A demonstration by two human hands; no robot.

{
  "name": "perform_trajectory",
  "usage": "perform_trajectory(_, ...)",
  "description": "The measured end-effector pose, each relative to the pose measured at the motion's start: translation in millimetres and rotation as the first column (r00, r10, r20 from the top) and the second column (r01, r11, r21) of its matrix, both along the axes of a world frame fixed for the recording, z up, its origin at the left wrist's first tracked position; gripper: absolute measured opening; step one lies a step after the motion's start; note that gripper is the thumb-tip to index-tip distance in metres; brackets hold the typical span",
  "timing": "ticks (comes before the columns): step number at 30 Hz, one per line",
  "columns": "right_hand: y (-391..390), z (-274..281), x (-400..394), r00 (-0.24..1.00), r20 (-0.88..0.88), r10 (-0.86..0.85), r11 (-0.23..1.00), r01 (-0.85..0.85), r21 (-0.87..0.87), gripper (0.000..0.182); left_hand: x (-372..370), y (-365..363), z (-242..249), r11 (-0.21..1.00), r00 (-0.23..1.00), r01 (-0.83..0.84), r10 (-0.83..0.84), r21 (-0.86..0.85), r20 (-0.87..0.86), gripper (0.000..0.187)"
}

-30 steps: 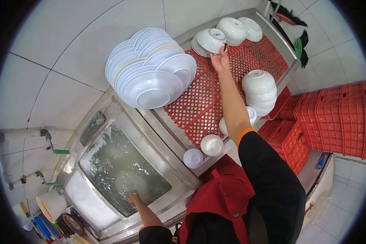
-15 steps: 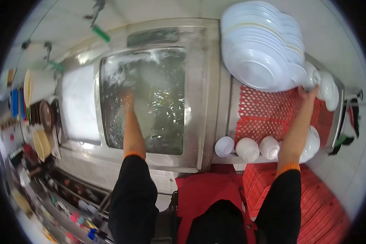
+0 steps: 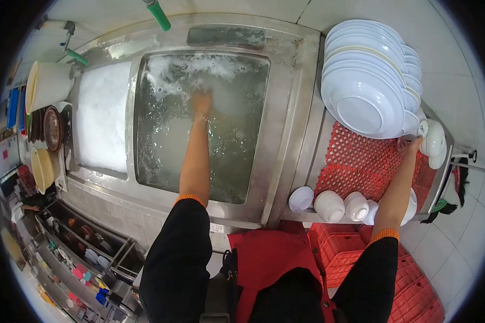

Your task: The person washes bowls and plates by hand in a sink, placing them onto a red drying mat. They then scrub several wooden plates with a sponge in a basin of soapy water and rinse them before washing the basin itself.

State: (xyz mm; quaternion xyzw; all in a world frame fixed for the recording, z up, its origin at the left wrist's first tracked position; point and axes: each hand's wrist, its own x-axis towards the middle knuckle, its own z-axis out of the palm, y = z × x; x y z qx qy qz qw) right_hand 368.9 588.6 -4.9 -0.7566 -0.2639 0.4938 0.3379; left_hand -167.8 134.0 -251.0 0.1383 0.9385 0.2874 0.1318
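steel sink (image 3: 285,129), unmarked white bowls (image 3: 434,141) by right hand (image 3: 415,143)

Steel counter (image 3: 299,81) carries red mat (image 3: 361,161), plates (image 3: 366,75), bowls (image 3: 328,205).

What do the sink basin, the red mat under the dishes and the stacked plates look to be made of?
The grey sink basin looks like brushed stainless steel, with dull streaky reflections. The red perforated mat seems moulded plastic or rubber, given its regular holes. The stacked white plates look like glossy melamine or ceramic; I cannot tell which.
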Motion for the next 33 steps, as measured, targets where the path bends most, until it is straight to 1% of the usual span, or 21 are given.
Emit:
perform_trajectory(2, 16.9, -14.9, 36.1, 0.996, -0.028, 0.085, 0.992, -0.088, -0.088, 0.080, 26.9, 9.2, 48.6, 0.945, 0.972, -0.200, 0.158, 0.258, 0.175, 0.060)
perform_trajectory(4, 16.6, -18.0, 47.0, 0.970, 0.232, -0.066, 0.958, -0.003, 0.287, 0.064, 49.1, 2.9, 92.2, 0.821, 0.916, -0.341, 0.180, 0.459, 0.359, 0.055)
perform_trajectory(6, 10.1, -5.2, 50.9, 0.738, 0.561, -0.374, 0.814, -0.028, 0.580, 0.053, 60.1, -20.6, 116.7, 0.679, 0.856, -0.428, 0.093, 0.597, 0.508, 0.050)
perform_trajectory(7, -28.5, 42.8, 5.8, 0.719, 0.541, -0.437, 0.765, -0.020, 0.644, 0.040, 62.1, -32.1, 123.1, 0.595, 0.857, -0.472, 0.137, 0.650, 0.497, 0.049)
perform_trajectory(9, -68.7, 82.7, -39.9, 0.813, 0.449, -0.371, 0.569, -0.183, 0.802, 0.033, 62.5, -58.5, 134.7, 0.409, 0.844, -0.535, 0.228, 0.739, 0.485, 0.048)
perform_trajectory(10, -86.5, 88.9, -60.0, 0.915, 0.381, -0.135, 0.568, -0.244, 0.786, 0.029, 59.6, -71.7, 144.9, 0.510, 0.855, -0.514, 0.372, 0.689, 0.362, 0.046)
perform_trajectory(11, -110.8, 97.3, -80.5, 0.950, 0.295, 0.103, 0.550, -0.301, 0.779, 0.025, 56.1, -83.7, 160.0, 0.604, 0.849, -0.501, 0.480, 0.620, 0.218, 0.045)
perform_trajectory(12, -164.1, 124.4, -121.3, 0.767, 0.610, 0.198, 0.453, -0.624, 0.637, 0.023, 52.6, -97.2, 182.2, 0.730, 0.898, -0.370, 0.440, 0.574, 0.018, 0.043)
perform_trajectory(13, -199.4, 133.4, -147.1, 0.657, 0.644, 0.393, 0.423, -0.751, 0.508, 0.020, 56.1, -101.4, 211.6, 0.832, 0.919, -0.228, 0.355, 0.506, -0.171, 0.041)
perform_trajectory(14, -234.4, 142.5, -172.9, 0.514, 0.642, 0.570, 0.353, -0.858, 0.373, 0.017, 65.4, -95.9, 254.7, 0.847, 0.931, -0.219, 0.329, 0.484, -0.156, 0.040)
perform_trajectory(15, -263.9, 140.3, -195.1, 0.440, 0.435, 0.786, 0.278, -0.879, 0.386, 0.021, 72.7, -97.5, 288.4, 0.878, 0.965, -0.182, 0.246, 0.442, -0.092, 0.038)
perform_trajectory(16, -286.5, 128.9, -215.4, 0.335, 0.537, 0.774, 0.039, -0.872, 0.488, 0.027, 73.0, -102.5, 314.1, 0.928, 0.985, 0.012, 0.053, 0.374, -0.164, 0.035)
perform_trajectory(17, -307.3, 131.8, -235.4, 0.315, 0.624, 0.715, -0.178, -0.780, 0.599, 0.033, 83.6, -95.2, 339.6, 0.877, 0.986, 0.102, -0.026, 0.470, -0.165, 0.034)
perform_trajectory(18, -328.1, 138.7, -253.5, 0.359, 0.619, 0.698, -0.211, -0.723, 0.657, 0.034, 81.3, -98.3, 349.1, 0.891, 0.983, 0.169, -0.124, 0.421, -0.133, 0.037)
perform_trajectory(20, -344.3, 149.7, -264.6, 0.339, 0.569, 0.750, -0.240, -0.661, 0.711, 0.034, 88.3, -88.3, 374.4, 0.781, 0.886, 0.463, -0.404, 0.418, -0.227, 0.039)
perform_trajectory(22, -347.5, 154.7, -262.1, 0.211, 0.458, 0.863, -0.216, -0.667, 0.713, 0.033, 99.0, -69.3, 384.2, 0.643, 0.790, 0.612, -0.480, 0.460, -0.381, 0.040)
perform_trajectory(23, -335.3, 166.9, -247.1, 0.070, 0.560, 0.826, -0.296, -0.791, 0.535, 0.029, 104.9, -58.3, 385.6, 0.568, 0.738, 0.675, -0.502, 0.471, -0.452, 0.040)
perform_trajectory(26, -315.0, 177.2, -199.5, 0.095, 0.581, 0.808, -0.247, -0.841, 0.482, 0.023, 119.3, -21.9, 366.5, 0.345, 0.739, 0.636, -0.529, 0.690, -0.417, 0.033)
perform_trajectory(29, -275.9, 186.8, -138.0, 0.308, 0.587, 0.749, 0.013, -0.893, 0.451, 0.023, 102.9, -1.0, 326.9, 0.659, 0.852, 0.520, -0.448, 0.544, -0.271, 0.039)
perform_trajectory(32, -226.8, 197.7, -90.9, 0.404, 0.585, 0.703, 0.249, -0.911, 0.330, 0.027, 48.3, -17.0, 214.2, 0.928, 0.939, 0.337, -0.319, 0.156, -0.132, 0.049)
perform_trajectory(33, -208.7, 193.3, -81.0, 0.381, 0.604, 0.700, 0.226, -0.921, 0.319, 0.028, 33.4, -22.4, 179.1, 0.954, 0.952, 0.294, -0.286, 0.066, -0.110, 0.052)
